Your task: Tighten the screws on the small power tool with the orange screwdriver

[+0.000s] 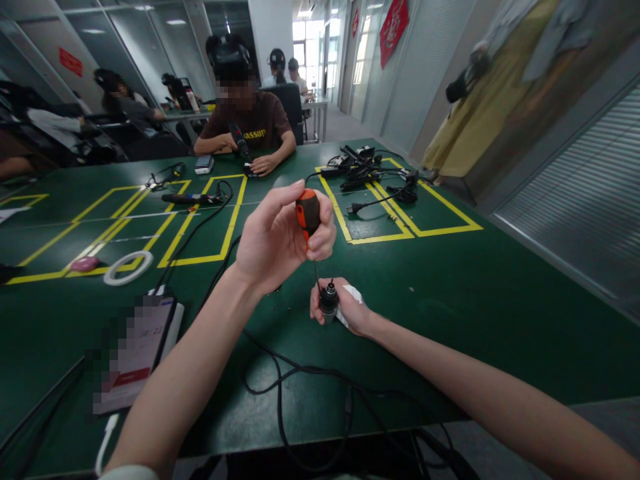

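My left hand [283, 233] is closed around the orange and black handle of a screwdriver [308, 213], held upright with its thin shaft pointing down. The shaft's lower end meets the side of an electric screwdriver [329, 301], a dark cylinder with a stepped nose and a short bit on top; whether the tip is seated in it I cannot tell. My right hand [353, 310] grips that electric screwdriver from the right, nose up, low over the green table. Something white [352, 293] shows at the back of my right hand. Tiny specks lie on the table left of it.
Black cables [310, 370] loop across the near table. A phone [143, 353], a tape roll [129, 267] and a pink object [86, 264] lie left. Beyond are another corded tool [193, 199] and piled black cords [363, 167]. A co-worker [250, 127] sits opposite; a person stands right.
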